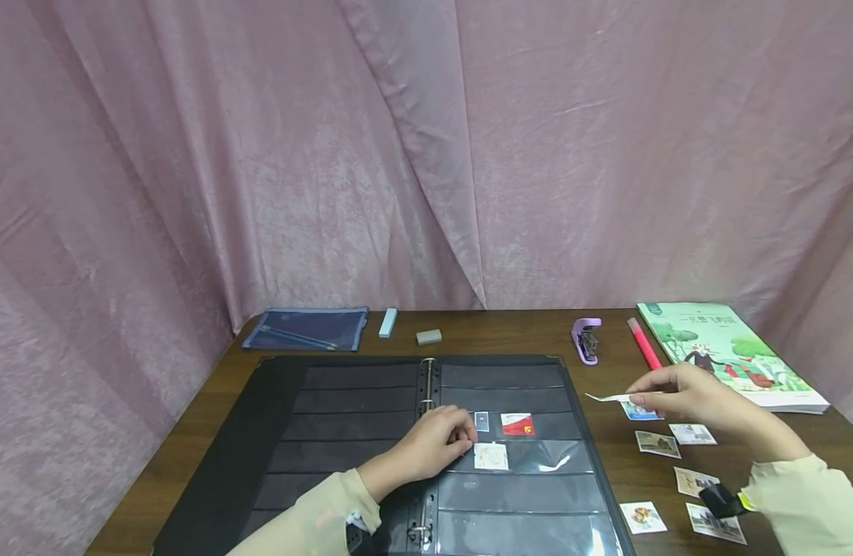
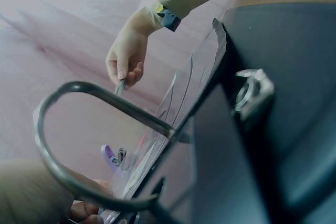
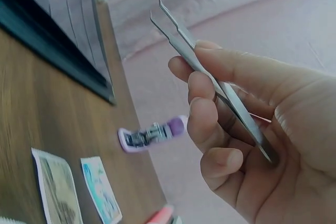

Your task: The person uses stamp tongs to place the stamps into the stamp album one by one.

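Note:
My right hand holds metal tweezers between thumb and fingers, their two tips apart with nothing between them. In the head view the hand overlaps a blue stamp on the table, beside the album's right edge. My left hand rests at the open black stamp album, its bent fingers at a clear pocket strip by the rings; I cannot tell whether they pinch it. Close to those fingertips lies a whitish stamp. Above it, a small bluish stamp and a red-and-white stamp sit in one row.
Several loose stamps, among them a brown-toned stamp, lie right of the album. Behind are a purple stapler, a pink-red pen, a green book, an eraser, a light-blue box and a blue pouch. Metal rings rise mid-album.

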Demonstrator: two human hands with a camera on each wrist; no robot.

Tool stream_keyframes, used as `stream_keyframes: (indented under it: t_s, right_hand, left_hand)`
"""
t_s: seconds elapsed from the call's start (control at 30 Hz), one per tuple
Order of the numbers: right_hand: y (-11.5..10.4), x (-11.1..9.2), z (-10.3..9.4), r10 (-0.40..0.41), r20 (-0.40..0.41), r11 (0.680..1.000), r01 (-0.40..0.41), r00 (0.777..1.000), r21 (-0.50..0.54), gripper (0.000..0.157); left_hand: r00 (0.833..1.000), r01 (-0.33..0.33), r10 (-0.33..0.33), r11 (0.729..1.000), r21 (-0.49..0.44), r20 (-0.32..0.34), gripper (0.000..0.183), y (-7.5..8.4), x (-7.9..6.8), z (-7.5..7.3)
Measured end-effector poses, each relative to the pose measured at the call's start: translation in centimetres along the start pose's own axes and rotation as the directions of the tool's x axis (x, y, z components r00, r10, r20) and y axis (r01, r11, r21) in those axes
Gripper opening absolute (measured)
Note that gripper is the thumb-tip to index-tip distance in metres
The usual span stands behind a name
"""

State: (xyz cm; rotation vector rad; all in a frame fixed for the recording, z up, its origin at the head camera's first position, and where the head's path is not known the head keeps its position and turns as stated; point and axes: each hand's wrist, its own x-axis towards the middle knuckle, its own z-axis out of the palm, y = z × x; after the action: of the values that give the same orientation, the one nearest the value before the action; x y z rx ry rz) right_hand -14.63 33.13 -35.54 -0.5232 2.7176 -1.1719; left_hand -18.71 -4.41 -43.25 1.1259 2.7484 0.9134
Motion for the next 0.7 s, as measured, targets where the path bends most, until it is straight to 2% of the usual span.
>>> stream_keyframes:
  t_s: [0.3, 0.57, 0.7]
  right_hand:
    - [1.9, -1.4, -1.4, -0.017, -0.009, 0.998, 0.016, 1.000, -0.066, 0.021]
    - [3.5, -2.2, -1.5, 0.035, -0.161, 0.986, -0.060, 0.986, -0.155, 0.015]
    - [4.4, -2.4, -1.8, 0.051, -0.189, 0.978, -0.087, 0.981, -0.187, 0.016]
  left_hand:
    - [1.000, 0.008, -0.008, 1.000, -0.001, 0.001, 0.010, 0.1, 0.0, 0.0]
    - [1.000, 0.011, -0.011, 1.000, -0.009, 0.010, 0.010, 0.1, 0.1, 0.1]
    - [1.000, 0.006, -0.006, 1.000, -0.006, 0.009, 0.010, 0.1, 0.0, 0.0]
